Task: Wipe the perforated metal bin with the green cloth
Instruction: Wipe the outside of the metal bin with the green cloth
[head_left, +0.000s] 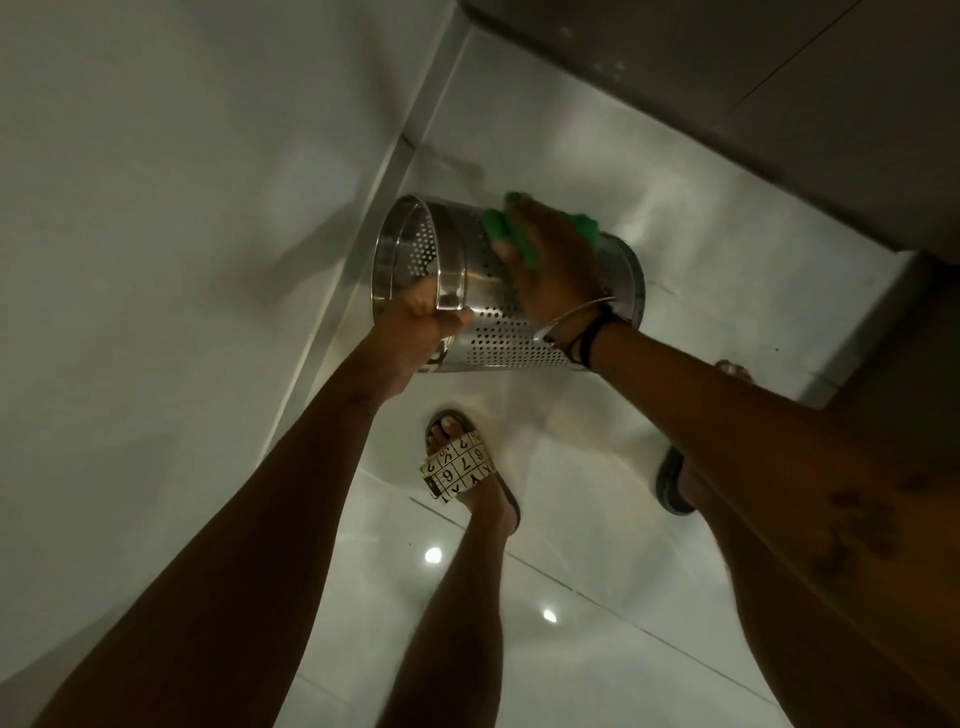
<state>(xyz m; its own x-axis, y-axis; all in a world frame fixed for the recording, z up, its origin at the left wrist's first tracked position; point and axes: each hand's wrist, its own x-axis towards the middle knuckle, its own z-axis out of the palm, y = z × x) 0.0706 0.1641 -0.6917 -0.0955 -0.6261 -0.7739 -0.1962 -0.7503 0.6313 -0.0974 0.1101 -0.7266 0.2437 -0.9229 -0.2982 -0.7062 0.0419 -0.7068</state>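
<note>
Head view: person looking down at both arms, legs and a pale glossy tiled floor (597, 499).
Bin: perforated metal bin (498, 332) held in the air on its side, above the floor, open mouth turned to the left toward the white wall (156, 208), base end to the right.
Left hand: left hand (415, 322) closed around the bin's solid rim band at the lower edge of the mouth, thumb on the outside of the band.
Right hand: right hand (550, 265) laid flat on the top of the bin's side wall, fingers spread and pressing the cloth against the metal; bangle and dark cord at the wrist just right of the bin.
Cloth: green cloth (498, 228) bunched under the right palm, touching the bin's upper side, showing past the fingers on both sides.
Below the bin: foot in a patterned slide sandal (457, 467) on the floor; a second dark sandal (670, 483) further right, partly hidden by the right forearm.
Above and right of the bin: grey cabinet (779, 104) edge.
</note>
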